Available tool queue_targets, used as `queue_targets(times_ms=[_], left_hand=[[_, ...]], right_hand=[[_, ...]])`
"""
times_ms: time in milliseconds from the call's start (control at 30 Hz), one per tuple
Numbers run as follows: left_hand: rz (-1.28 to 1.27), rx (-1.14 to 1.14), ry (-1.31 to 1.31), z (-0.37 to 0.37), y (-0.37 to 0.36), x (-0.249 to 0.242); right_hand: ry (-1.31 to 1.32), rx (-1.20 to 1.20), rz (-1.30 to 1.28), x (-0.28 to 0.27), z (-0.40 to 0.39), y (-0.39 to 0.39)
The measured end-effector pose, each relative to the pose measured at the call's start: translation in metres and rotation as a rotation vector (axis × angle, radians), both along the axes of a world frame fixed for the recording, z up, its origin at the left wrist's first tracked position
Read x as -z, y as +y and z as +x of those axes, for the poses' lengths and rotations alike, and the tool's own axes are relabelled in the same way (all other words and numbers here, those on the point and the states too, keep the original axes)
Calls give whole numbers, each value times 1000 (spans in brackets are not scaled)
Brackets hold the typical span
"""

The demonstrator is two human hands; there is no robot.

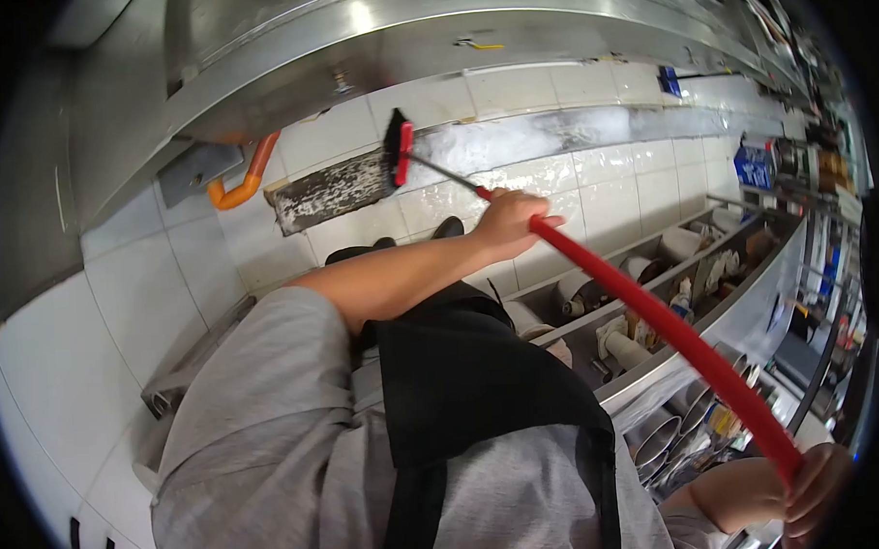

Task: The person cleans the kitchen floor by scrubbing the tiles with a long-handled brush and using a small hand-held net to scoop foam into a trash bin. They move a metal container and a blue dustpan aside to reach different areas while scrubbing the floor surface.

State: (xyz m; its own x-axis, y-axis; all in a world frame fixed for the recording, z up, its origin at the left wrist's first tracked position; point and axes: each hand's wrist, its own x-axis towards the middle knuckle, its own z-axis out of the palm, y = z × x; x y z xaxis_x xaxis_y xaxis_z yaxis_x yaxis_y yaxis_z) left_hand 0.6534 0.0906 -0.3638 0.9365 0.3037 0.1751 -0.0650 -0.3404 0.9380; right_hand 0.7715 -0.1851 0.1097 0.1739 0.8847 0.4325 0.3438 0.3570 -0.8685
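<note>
A long red pole (pixel 654 313) runs from the lower right up to a brush head (pixel 399 150) with black bristles and a red back. My left hand (pixel 508 224) is wrapped round the pole near its brush end. At the lower right my right hand (pixel 817 489) grips the pole's other end. The brush head rests by a dark, wet strip (pixel 335 189) in the tiled floor, and white suds (pixel 512 141) cover the strip to its right.
A steel counter (pixel 393 44) crosses the top, with an orange pipe (pixel 246 181) under its left part. Steel shelving (pixel 655 359) with bottles and containers stands at the right. A blue box (pixel 753 167) is farther off. My shoe (pixel 449 228) shows on the tiles.
</note>
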Motion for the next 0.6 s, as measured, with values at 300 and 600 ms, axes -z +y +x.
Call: queue_targets(times_ms=[300,600], left_hand=[[3,364,-54,176,-101,-59],[260,242,298,130,-1,47]], right_hand=[[-29,409,110,-25,15,-22],[368,830,311,172,123,-64]])
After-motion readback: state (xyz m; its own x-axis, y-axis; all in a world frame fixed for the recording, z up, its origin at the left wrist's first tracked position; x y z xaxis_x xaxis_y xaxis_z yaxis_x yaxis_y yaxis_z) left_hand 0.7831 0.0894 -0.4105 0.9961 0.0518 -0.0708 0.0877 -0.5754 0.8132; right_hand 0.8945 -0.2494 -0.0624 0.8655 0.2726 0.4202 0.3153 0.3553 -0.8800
